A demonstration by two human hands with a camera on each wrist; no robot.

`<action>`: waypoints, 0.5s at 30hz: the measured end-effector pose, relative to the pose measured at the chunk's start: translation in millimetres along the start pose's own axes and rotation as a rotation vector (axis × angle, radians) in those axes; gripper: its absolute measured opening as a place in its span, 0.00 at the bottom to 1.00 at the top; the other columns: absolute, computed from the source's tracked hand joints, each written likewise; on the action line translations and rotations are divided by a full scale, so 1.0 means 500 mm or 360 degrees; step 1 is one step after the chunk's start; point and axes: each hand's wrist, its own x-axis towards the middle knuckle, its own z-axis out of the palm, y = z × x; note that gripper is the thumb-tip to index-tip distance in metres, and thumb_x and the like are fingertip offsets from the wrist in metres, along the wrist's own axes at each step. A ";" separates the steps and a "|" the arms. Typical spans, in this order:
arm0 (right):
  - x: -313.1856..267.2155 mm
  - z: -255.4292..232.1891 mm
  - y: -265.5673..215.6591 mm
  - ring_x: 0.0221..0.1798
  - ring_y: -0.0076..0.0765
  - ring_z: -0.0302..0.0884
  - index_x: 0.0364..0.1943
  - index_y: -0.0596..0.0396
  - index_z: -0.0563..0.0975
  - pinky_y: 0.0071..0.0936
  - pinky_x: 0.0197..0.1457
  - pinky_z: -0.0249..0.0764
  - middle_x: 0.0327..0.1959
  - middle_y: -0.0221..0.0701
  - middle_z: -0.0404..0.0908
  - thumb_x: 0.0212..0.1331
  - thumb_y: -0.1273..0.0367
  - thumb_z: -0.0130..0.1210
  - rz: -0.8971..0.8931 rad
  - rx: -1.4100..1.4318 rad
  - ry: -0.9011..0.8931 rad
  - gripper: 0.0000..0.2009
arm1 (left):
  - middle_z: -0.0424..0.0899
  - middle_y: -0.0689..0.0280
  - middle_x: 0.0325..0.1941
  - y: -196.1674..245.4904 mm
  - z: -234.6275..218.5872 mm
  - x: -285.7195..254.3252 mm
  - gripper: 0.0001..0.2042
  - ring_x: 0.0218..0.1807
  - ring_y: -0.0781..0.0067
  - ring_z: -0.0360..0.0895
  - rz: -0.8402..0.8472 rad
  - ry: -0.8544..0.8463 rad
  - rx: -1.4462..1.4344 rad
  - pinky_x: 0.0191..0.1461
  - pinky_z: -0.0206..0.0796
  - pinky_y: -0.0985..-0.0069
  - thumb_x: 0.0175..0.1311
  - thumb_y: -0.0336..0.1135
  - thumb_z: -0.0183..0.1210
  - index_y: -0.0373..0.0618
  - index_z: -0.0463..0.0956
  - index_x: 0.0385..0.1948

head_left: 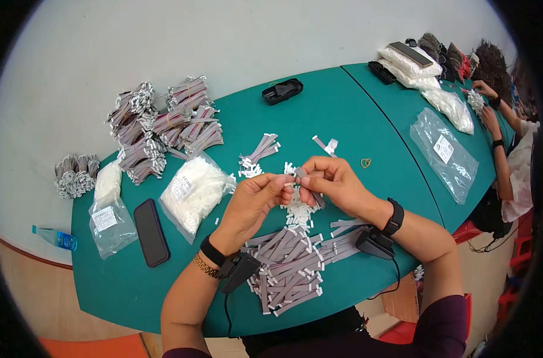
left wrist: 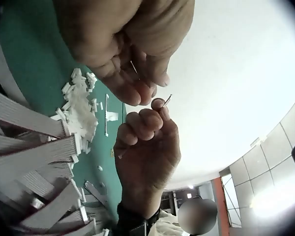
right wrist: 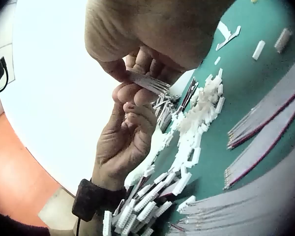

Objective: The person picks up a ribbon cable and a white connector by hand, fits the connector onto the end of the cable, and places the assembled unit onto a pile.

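My right hand [head_left: 337,182] pinches a flat grey ribbon cable [right wrist: 148,82] between thumb and fingers. The cable's split wire ends stick out toward my left hand [head_left: 253,200]. Thumb and fingertips of the left hand pinch a small white connector [head_left: 289,184], mostly hidden by the fingers. Both hands meet fingertip to fingertip over a pile of loose white connectors [head_left: 300,212]. Below them on the table lies a heap of grey ribbon cables [head_left: 289,268] with white connectors on their ends. More cables [right wrist: 265,123], with bare wire ends, lie beside the right forearm.
Bundled cables [head_left: 188,113] are stacked at the back left of the green table [head_left: 337,107]. Bags of white connectors [head_left: 194,191] and a phone [head_left: 151,232] lie at left. A black case [head_left: 282,90] sits at the back. Another person's hands [head_left: 491,119] work at far right.
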 end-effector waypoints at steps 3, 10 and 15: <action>-0.006 -0.007 0.005 0.21 0.16 0.71 0.32 0.59 0.73 0.14 0.25 0.66 0.23 0.29 0.78 0.61 0.72 0.49 0.0039 -0.0042 0.0020 0.05 | 0.79 0.64 0.38 0.006 0.012 -0.005 0.11 0.37 0.80 0.74 0.0048 0.0022 0.0096 0.44 0.67 0.82 0.61 0.30 0.57 0.35 0.75 0.43; -0.020 -0.011 0.012 0.21 0.15 0.70 0.31 0.58 0.74 0.13 0.24 0.65 0.22 0.28 0.77 0.62 0.67 0.50 0.0013 -0.0108 0.0030 0.08 | 0.79 0.64 0.38 -0.010 -0.005 0.002 0.09 0.38 0.79 0.75 0.0129 -0.0001 0.0178 0.45 0.67 0.80 0.61 0.29 0.56 0.38 0.74 0.41; -0.025 -0.003 0.021 0.21 0.17 0.71 0.31 0.59 0.73 0.14 0.24 0.66 0.23 0.30 0.78 0.62 0.68 0.50 0.0045 -0.0101 0.0021 0.08 | 0.78 0.66 0.35 -0.012 -0.001 0.003 0.08 0.37 0.80 0.74 0.0126 -0.0009 0.0253 0.44 0.67 0.80 0.62 0.30 0.54 0.39 0.73 0.40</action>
